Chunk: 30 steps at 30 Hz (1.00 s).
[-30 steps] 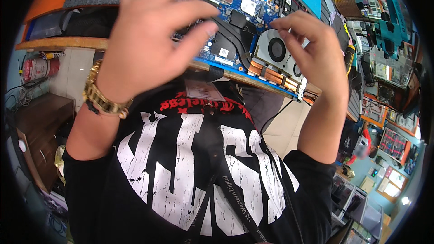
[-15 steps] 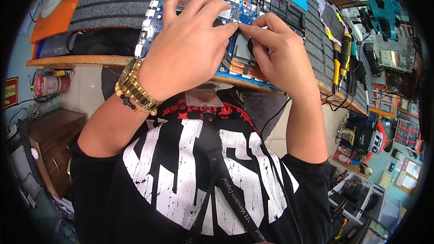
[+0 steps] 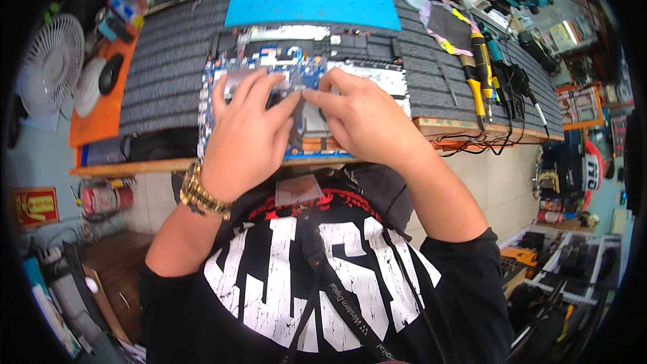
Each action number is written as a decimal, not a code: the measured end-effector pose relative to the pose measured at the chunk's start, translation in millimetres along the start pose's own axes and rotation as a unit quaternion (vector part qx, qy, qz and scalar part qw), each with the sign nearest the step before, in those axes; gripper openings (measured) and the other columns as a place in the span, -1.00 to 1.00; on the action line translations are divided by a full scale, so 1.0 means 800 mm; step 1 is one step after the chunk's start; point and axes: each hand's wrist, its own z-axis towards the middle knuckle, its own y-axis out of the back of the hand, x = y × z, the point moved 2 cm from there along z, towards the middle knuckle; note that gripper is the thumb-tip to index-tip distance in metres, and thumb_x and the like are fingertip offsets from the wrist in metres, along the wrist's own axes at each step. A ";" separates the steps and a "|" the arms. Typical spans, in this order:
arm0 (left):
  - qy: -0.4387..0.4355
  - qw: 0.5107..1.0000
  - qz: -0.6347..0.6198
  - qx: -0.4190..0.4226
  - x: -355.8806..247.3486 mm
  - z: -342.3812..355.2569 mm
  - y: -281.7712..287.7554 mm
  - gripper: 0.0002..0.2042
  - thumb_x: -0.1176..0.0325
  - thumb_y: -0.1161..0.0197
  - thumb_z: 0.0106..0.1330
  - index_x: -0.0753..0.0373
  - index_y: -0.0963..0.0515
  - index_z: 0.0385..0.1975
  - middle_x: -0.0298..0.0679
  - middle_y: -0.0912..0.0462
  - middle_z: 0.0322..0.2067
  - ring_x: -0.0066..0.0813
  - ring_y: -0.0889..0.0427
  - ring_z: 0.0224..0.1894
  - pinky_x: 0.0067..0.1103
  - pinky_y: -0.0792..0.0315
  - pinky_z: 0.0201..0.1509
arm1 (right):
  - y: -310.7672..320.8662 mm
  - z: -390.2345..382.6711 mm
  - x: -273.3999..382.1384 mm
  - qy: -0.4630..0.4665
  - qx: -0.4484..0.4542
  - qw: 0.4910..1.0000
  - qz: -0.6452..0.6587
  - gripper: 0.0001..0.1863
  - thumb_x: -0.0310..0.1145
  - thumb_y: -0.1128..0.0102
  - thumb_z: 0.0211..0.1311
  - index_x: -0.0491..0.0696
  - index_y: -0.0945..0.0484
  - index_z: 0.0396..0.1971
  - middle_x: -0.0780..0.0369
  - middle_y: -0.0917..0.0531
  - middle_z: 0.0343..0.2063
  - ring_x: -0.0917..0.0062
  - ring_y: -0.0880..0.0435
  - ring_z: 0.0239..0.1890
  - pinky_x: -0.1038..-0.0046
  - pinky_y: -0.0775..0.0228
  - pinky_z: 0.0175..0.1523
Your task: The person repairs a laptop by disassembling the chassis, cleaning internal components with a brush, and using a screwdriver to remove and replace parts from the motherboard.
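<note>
An open laptop base with a blue circuit board (image 3: 209, 121), black frame and copper heat pipes (image 3: 320, 143) lies at the bench's front edge. My left hand (image 3: 246, 141) rests over the board's left half, fingers apart, by a silver plate. My right hand (image 3: 360, 121) is over the middle, index fingertip meeting or nearly meeting my left fingers, the other fingers curled; what they hold, if anything, is hidden.
Beyond the laptop is a blue mat (image 3: 313, 3) on a ribbed grey bench mat (image 3: 155, 81). Yellow-black tools (image 3: 484, 74) and cables lie right. A mouse (image 3: 110, 73) sits on an orange board left, near a white fan (image 3: 52, 67).
The view has widened to show more of the bench. My right hand has moved from over the laptop's fan toward the board's middle, alongside my left fingertips, which have lowered onto the board.
</note>
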 end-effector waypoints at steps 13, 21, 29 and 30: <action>-0.080 0.994 -0.059 0.046 0.018 0.051 0.078 -0.69 0.34 -0.53 0.39 0.17 -0.82 0.11 -0.13 -0.74 0.28 0.04 -0.64 0.40 0.07 -0.28 0.57 | 0.198 -0.175 -0.249 -0.510 -0.190 0.776 -0.320 -0.29 0.09 -0.51 0.47 -0.16 -0.63 0.34 -0.08 -0.67 0.24 -0.13 -0.64 0.33 -0.11 -0.61 0.35; -0.048 0.993 -0.069 0.084 0.076 0.220 0.040 -0.79 0.25 -0.52 0.46 0.23 -0.87 -0.08 -0.08 -0.84 -0.10 -0.03 -0.78 0.01 -0.20 -0.63 0.18 | 0.214 -0.164 -0.290 -0.524 -0.098 0.812 -0.237 -0.41 -0.04 -0.49 0.53 -0.23 -0.65 0.25 -0.11 -0.70 0.21 -0.14 -0.75 0.24 -0.05 -0.63 0.35; 0.000 0.999 0.000 0.034 0.112 0.390 -0.097 -0.78 0.14 -0.52 0.45 0.07 -0.92 -0.07 -0.19 -0.91 -0.05 -0.11 -0.85 0.03 -0.16 -0.65 0.16 | 0.286 -0.167 -0.218 -0.450 -0.325 0.823 -0.124 -0.54 -0.12 -0.49 0.57 -0.28 -0.72 0.05 0.00 -0.77 -0.18 0.26 -0.77 -0.14 0.21 -0.60 0.05; 0.021 0.999 0.026 0.043 0.113 0.404 -0.105 -0.79 0.13 -0.52 0.44 0.02 -0.93 -0.07 -0.25 -0.92 -0.05 -0.13 -0.85 0.07 -0.13 -0.63 0.18 | 0.289 -0.180 -0.222 -0.406 -0.360 0.835 -0.089 -0.57 -0.13 -0.44 0.63 -0.26 -0.71 0.08 0.10 -0.76 -0.20 0.39 -0.73 -0.18 0.29 -0.58 0.00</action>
